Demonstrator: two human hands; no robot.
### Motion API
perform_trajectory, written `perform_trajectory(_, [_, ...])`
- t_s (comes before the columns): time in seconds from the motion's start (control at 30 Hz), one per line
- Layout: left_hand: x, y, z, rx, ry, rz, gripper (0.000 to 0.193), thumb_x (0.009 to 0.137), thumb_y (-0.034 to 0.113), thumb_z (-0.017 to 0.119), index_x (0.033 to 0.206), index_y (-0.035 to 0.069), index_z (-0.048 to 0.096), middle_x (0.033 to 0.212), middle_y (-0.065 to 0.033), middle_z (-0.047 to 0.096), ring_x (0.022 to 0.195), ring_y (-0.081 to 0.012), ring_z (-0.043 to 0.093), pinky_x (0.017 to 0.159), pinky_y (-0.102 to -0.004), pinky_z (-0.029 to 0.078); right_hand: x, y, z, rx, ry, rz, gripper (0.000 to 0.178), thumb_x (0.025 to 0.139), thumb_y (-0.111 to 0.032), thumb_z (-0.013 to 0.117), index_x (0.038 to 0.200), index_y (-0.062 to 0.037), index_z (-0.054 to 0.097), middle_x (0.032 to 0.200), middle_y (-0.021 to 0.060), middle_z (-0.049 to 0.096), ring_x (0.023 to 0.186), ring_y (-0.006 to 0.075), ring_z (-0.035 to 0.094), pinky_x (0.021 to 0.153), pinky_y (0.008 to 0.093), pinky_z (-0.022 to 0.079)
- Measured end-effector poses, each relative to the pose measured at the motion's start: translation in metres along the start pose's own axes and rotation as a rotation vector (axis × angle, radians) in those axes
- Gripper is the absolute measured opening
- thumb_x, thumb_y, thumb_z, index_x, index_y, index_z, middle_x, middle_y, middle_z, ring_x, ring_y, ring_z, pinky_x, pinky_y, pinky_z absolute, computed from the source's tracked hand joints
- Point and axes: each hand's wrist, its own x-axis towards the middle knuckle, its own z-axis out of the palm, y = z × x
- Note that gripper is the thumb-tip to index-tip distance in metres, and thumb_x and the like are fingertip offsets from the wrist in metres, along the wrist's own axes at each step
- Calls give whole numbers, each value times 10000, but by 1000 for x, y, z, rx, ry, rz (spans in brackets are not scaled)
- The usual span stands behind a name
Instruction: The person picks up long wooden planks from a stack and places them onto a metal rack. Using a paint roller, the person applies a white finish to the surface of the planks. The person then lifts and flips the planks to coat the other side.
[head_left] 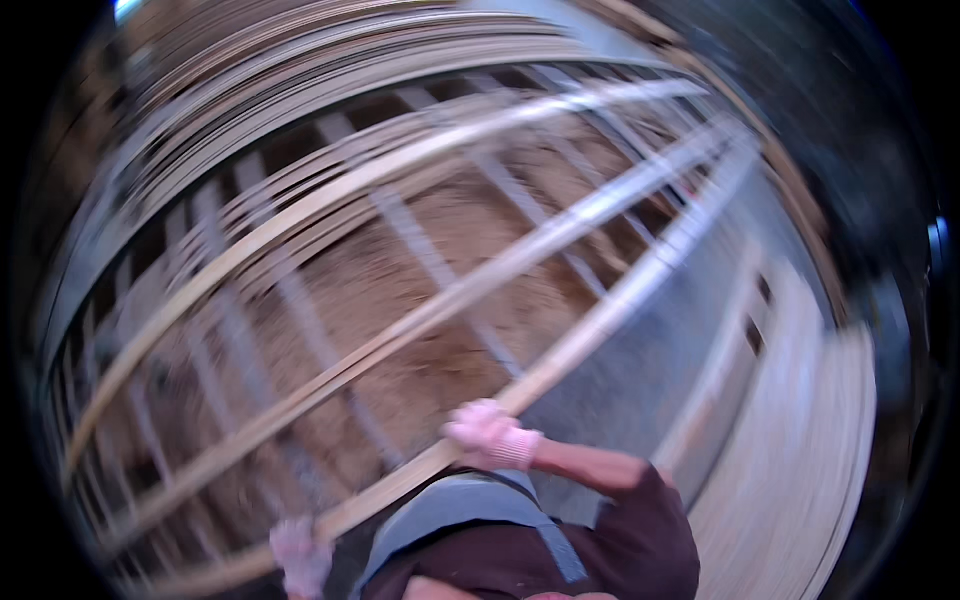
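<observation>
A long pale wooden strip point(590, 325) slants from the far right to the near left, close in front of my body. My right hand point(490, 432), in a pale pink knitted glove, is closed around it. Farther down the same strip, at the lower left, my gloved left hand point(300, 555) lies over the wood and appears closed on it, though motion blurs its fingers. Two more long strips run beyond it: a middle strip point(420, 318) and a far strip point(300, 212). All of them lie across several narrow grey crossbars point(415, 235).
Brown sawdust-like material point(440, 220) lies beneath the crossbars. Stacked long boards point(370, 45) fill the far side. At the right are a grey floor point(610, 375) and a pile of pale boards point(785, 440). Motion blur softens much of the scene.
</observation>
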Motion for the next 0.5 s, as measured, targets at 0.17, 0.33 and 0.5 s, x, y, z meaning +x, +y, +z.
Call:
perform_trajectory(0.17, [30, 8, -34, -13, -195, -131, 543, 706, 323, 790, 1168, 64, 673, 1023, -121, 670, 997, -340, 634, 879, -479, 500, 31, -22, -16, 122, -322, 186, 438, 754, -395, 856, 1061, -98, 756, 1065, 147, 718, 1047, 333, 673, 940, 467, 530])
perform_trajectory(0.33, [0, 4, -16, -38, -288, -242, 680, 706, 434, 811, 1238, 39, 658, 1039, -127, 683, 998, -340, 656, 869, -465, 516, 88, 9, 2, -151, 275, -195, 714, 809, -304, 841, 1430, -59, 587, 1363, 196, 650, 1294, 392, 586, 1104, 495, 462])
perform_trajectory(0.5, [9, 28, -29, -128, -128, -218, 883, 709, 552, 838, 1350, -15, 617, 1140, -180, 693, 1017, -393, 657, 926, -481, 524, 110, 18, 4, -392, 168, -104, 915, 782, -347, 841, 1536, -16, 442, 1613, 201, 431, 1480, 398, 417, 1191, 519, 365])
